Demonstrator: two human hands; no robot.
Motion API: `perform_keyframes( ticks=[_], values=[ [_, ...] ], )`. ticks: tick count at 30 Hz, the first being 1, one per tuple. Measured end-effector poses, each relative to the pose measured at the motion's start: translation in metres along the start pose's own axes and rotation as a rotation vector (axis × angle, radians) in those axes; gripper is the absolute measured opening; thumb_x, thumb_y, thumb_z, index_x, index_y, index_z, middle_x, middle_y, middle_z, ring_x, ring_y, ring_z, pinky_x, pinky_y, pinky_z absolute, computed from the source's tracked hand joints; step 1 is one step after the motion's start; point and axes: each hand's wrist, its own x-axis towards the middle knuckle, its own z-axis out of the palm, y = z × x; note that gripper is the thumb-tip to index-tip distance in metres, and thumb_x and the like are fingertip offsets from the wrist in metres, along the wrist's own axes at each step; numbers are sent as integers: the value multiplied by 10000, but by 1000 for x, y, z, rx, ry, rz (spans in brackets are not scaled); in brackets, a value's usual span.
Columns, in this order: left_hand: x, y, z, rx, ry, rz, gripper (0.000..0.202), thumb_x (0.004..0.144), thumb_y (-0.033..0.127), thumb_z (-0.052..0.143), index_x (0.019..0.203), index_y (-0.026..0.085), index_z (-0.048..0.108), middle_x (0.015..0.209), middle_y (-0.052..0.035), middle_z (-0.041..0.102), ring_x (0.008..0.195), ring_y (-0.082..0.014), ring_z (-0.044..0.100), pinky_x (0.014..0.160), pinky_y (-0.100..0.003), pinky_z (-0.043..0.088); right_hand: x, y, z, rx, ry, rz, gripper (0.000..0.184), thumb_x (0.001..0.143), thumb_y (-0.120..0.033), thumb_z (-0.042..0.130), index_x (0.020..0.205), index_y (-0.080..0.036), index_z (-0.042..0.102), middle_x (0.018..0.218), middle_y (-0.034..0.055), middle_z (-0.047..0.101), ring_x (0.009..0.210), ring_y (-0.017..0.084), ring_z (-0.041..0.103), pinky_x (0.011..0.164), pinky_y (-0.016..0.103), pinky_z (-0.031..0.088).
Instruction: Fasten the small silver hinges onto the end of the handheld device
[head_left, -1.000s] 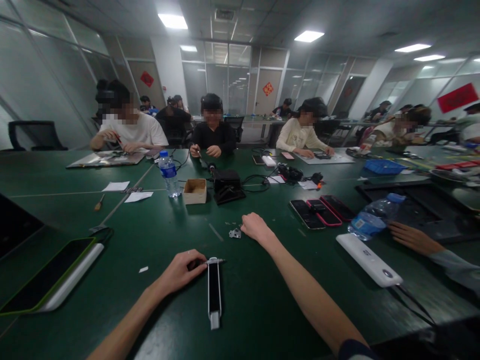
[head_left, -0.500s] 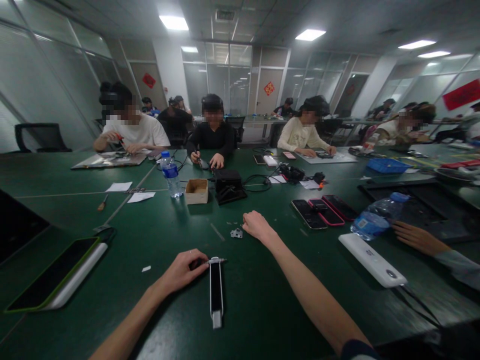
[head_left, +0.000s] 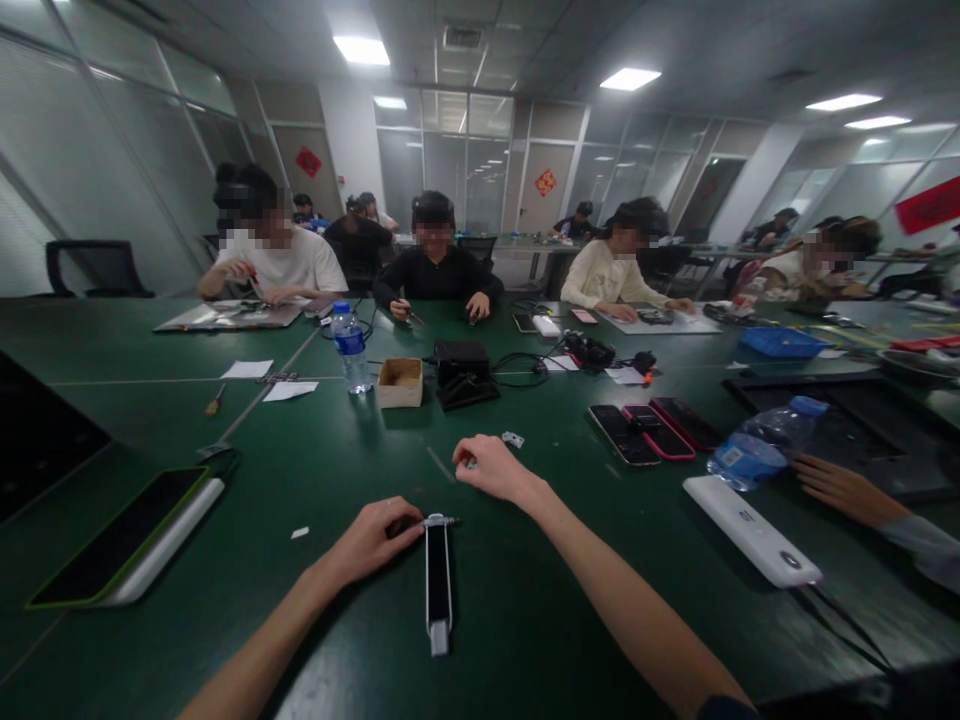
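My left hand (head_left: 379,537) is closed with thumb and fingers around one end of a thin metal rod (head_left: 448,521); its grip end is hidden in the palm. The rod lies across the top of a narrow white-framed device (head_left: 439,590) with a dark middle and a pale block at its near end. Further forward, my right hand (head_left: 491,467) has its fingers curled together low over the table, and a small pale bit shows at the fingertips. Just beyond it lies a small metal piece (head_left: 513,439). A clear strip (head_left: 441,463) is left of the right fingers.
A small cardboard box (head_left: 400,385), a black stand (head_left: 463,375) and a water bottle (head_left: 351,350) stand ahead. Phones (head_left: 624,434), a white power bank (head_left: 752,530) and another bottle (head_left: 769,440) are at right, near another person's hand (head_left: 847,488). A green-edged tablet (head_left: 124,540) lies left.
My right hand has moved left and slightly nearer, over where the small metal piece lay; a metal piece now shows beyond the hand. My left hand keeps its hold on the rod.
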Motion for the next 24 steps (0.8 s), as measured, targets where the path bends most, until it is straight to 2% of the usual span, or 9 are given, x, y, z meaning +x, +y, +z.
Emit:
perform_keyframes(
  ticks=[5,8,13,18,24],
  values=[
    [-1,6,-1,34,17,43,269,932,370,456,963,171,633,835,-28,622,740,-147,575,683,-239,441,-2,-7,26,241,-53,-16,152,688,-141,586,813,-163,670,714,-8,644,638,104,571,600,190,407],
    [-1,6,1,50,28,71,264,938,360,458,974,163,631,860,-41,630,780,-162,592,715,-251,450,-4,-11,36,331,-88,-9,146,687,-133,569,791,-168,666,664,-21,628,609,100,570,563,183,402],
    [-3,3,3,38,45,79,245,926,364,500,1008,168,622,904,-45,629,823,-167,595,748,-256,450,-7,-14,38,397,-149,-12,128,719,-148,558,792,-166,661,673,-13,633,607,103,569,555,189,406],
    [-3,4,0,49,113,34,293,875,398,578,1061,174,604,839,-15,593,653,-124,535,628,-227,424,-8,-12,43,467,-164,-34,124,744,-184,570,825,-164,661,691,-12,629,613,103,556,554,197,399],
    [-4,2,3,14,240,65,225,876,296,576,1064,172,591,848,-11,586,643,-111,514,658,-228,433,-8,-15,52,534,-123,-33,134,746,-194,574,851,-167,653,695,-19,615,607,100,530,545,203,385]
  ],
)
